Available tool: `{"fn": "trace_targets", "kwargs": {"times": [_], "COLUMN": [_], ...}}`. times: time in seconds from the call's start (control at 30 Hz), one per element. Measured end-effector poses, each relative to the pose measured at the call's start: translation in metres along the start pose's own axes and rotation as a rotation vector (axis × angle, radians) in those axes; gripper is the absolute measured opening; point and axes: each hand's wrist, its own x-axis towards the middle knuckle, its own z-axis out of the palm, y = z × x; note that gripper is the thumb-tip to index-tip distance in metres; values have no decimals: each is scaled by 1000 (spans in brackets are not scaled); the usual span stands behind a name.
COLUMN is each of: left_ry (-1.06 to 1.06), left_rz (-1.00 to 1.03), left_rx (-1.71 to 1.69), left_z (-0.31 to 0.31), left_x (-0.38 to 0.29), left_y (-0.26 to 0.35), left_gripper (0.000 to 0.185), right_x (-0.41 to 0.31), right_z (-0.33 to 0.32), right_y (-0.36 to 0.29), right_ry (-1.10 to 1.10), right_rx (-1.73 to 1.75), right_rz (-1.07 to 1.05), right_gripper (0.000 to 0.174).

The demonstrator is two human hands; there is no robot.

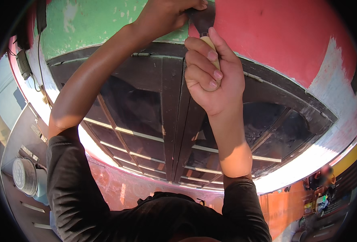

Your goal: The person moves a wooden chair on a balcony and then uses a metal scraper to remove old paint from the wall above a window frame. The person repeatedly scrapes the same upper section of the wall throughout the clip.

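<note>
My right hand [216, 66] is wrapped around the pale handle of a putty knife [203, 19], thumb stretched along it towards the dark metal blade. At the top edge of the picture, my left hand [169, 15] has its fingers on the left side of that blade; part of this hand is cut off by the frame. The blade lies over the seam where green painted wall [90, 24] meets red painted wall [275, 36]. Pale patches show where the green paint is chipped. Whether the blade's edge touches the wall is hidden.
Below the painted wall is a dark wooden double door [172, 121] with glass panes. Cables and a box [23, 65] hang at the left. A round tub [24, 177] stands lower left. At the right, a person [320, 178] is near several items on the tiled floor [281, 208].
</note>
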Motion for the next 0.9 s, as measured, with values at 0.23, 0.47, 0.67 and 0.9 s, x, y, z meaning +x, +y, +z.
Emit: {"fn": "trace_targets", "kwargs": {"times": [0.23, 0.47, 0.67, 0.9], "left_ry": [-27, 69, 42, 48], "left_rz": [53, 10, 29, 43], "left_rx": [72, 104, 61, 35], "left_z": [0, 4, -1, 5], "left_x": [3, 4, 29, 18], "left_y": [2, -4, -13, -16], "left_gripper": [22, 25, 26, 23], "right_x": [1, 12, 25, 22], "right_z": [-6, -8, 3, 1], "right_y": [-6, -16, -26, -21], "right_ry": [-20, 23, 10, -3], "right_rx": [-77, -60, -44, -56], "right_rz": [61, 19, 42, 31], "right_gripper": [42, 35, 35, 35]}}
